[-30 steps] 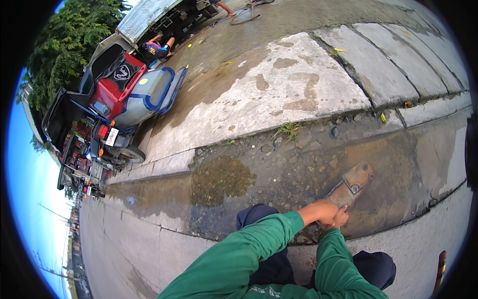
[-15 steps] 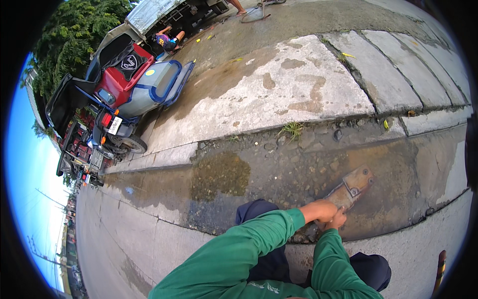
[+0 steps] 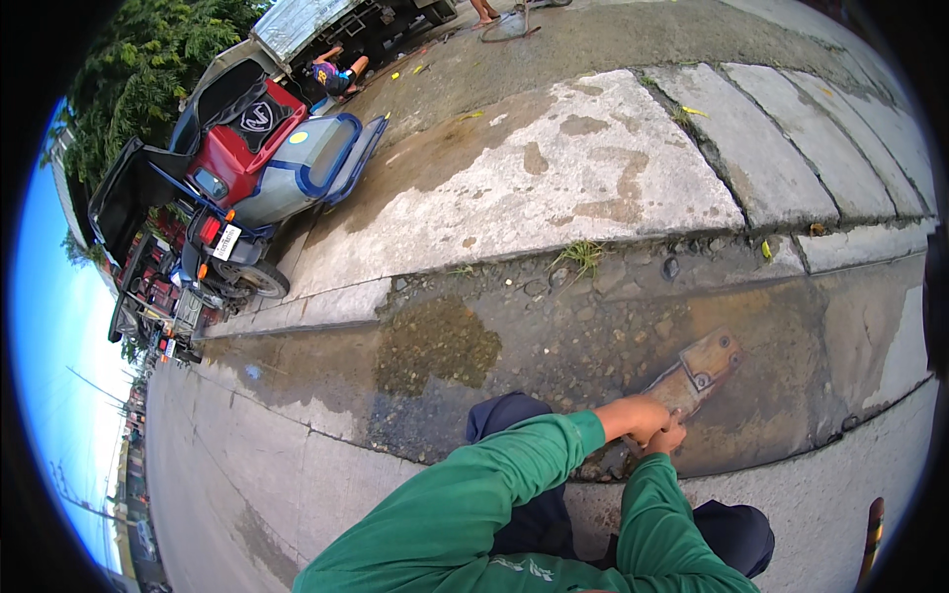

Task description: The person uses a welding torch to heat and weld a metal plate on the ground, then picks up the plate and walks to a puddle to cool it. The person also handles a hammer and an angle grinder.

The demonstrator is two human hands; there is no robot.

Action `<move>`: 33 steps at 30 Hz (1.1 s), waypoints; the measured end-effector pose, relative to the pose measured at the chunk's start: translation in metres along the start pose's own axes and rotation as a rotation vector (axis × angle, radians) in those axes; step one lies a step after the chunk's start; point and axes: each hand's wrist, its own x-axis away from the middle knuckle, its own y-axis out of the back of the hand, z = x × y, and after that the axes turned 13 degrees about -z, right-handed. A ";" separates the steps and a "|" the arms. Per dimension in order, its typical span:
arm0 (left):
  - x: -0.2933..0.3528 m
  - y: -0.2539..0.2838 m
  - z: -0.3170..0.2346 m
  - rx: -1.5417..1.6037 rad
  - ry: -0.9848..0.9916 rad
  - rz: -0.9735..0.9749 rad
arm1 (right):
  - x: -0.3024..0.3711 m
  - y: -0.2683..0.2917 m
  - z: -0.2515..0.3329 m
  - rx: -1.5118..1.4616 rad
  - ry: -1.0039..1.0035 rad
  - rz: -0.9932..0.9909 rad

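In the shallow muddy puddle [image 3: 781, 395] lies a long, flat, rusty metal piece [image 3: 710, 362], with a raised step partway along it and round bolt heads near its far end. My left hand [image 3: 643, 418] and my right hand [image 3: 666, 436] are together at its near end, fingers closed and touching each other. Whatever is between them is hidden behind the fingers. Both forearms, in green sleeves [image 3: 509, 460], reach in from below, and my knees in dark trousers are on either side.
A parked motorcycle with a red and grey sidecar [image 3: 316, 163] stands at upper left. Past it, a person [image 3: 336, 74] is low beside a truck [image 3: 306, 30]. Pale concrete slabs [image 3: 613, 168] edge the wet gravel strip. A striped stick-like thing [image 3: 874, 534] shows at lower right.
My hands stay closed together at the metal piece's near end, with barely any shift. The view has tilted very slightly; the metal piece has not visibly moved.
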 end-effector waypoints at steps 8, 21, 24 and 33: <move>0.005 -0.007 0.003 0.037 0.034 0.029 | 0.018 0.006 0.005 0.059 0.039 -0.035; -0.002 -0.006 0.000 0.056 -0.013 -0.012 | 0.014 0.011 0.015 0.020 0.033 -0.056; 0.000 -0.010 0.002 0.056 -0.008 -0.009 | 0.018 0.015 0.016 0.042 0.025 -0.019; -0.004 -0.014 0.006 0.046 -0.009 -0.012 | 0.010 0.008 0.010 0.047 0.059 -0.048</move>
